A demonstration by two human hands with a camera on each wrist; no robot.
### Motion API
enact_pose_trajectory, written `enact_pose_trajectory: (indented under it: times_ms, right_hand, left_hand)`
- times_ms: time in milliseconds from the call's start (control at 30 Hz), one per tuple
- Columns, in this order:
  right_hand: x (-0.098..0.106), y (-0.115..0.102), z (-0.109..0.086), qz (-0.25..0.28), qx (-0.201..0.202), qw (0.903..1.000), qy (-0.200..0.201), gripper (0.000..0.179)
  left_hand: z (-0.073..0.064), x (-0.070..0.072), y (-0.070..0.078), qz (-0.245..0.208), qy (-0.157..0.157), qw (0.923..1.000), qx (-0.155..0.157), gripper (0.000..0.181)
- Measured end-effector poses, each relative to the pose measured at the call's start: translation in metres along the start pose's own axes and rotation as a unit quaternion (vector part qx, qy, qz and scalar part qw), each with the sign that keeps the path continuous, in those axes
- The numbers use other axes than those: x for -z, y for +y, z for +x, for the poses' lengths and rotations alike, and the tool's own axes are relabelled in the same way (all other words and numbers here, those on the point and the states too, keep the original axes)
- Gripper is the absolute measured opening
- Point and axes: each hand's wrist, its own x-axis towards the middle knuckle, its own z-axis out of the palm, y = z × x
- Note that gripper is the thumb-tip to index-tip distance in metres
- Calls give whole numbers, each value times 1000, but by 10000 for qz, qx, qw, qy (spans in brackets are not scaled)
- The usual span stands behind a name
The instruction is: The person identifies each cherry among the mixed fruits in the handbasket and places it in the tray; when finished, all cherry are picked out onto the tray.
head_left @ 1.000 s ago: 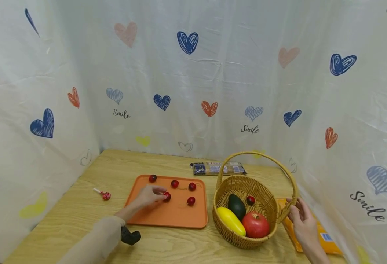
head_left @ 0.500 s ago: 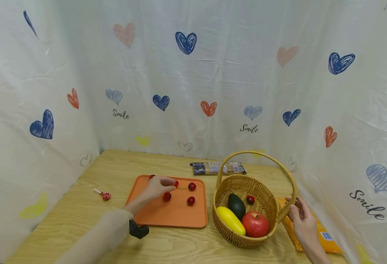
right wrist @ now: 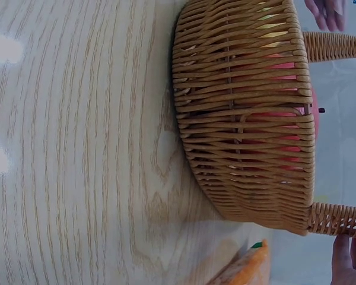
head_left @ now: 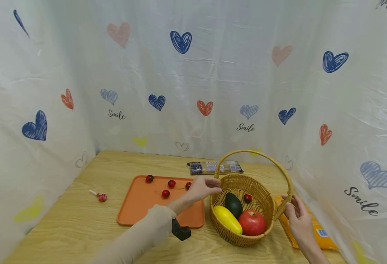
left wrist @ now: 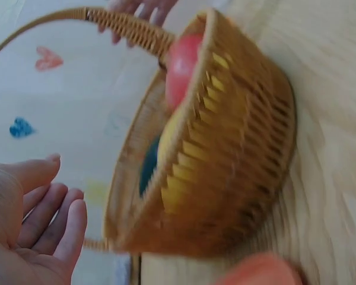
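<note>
My left hand point(head_left: 205, 189) is over the tray's right edge, beside the left base of the basket handle. In the left wrist view its thumb and loosely bent fingers stand apart, and nothing shows between them. My right hand point(head_left: 299, 218) holds the right base of the wicker basket's handle point(head_left: 287, 183), thumb in front. Inside the basket point(head_left: 234, 240) lie a yellow elongated fruit point(head_left: 227, 220), a dark green avocado point(head_left: 233, 205), a red pomegranate point(head_left: 252, 222) and a cherry point(head_left: 247, 198). Several cherries point(head_left: 165, 194) rest on the orange tray point(head_left: 140, 209); my left arm hides part of it.
A lollipop point(head_left: 101, 197) lies left of the tray. Behind the basket is a clear-and-blue packet point(head_left: 213, 167). An orange packet point(head_left: 323, 234) lies under and beside my right hand. A white curtain with hearts point(head_left: 193, 73) encloses the wooden table point(head_left: 120, 165).
My left hand has left the cherry at the tray's middle, passed over the cherries behind it and moved right to the basket. My right hand stays at the handle. The head view has shifted slightly.
</note>
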Motion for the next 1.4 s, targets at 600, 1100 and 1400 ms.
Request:
enact_pose_trajectory:
  times_ms: [600,1100,1400]
  right_hand:
    - [3,6,1,261,287,9992,35,48]
    - [5,6,0,41,83,10000,-3,55]
    - [1,5,1,103,237,9997,42,51]
  left_hand:
    - [33,-69,22,507,-369,9980,-94,23]
    - [78,-110,14,414,153,9973,584,19]
    - [96,-109,0,34,454,9939,1001,23]
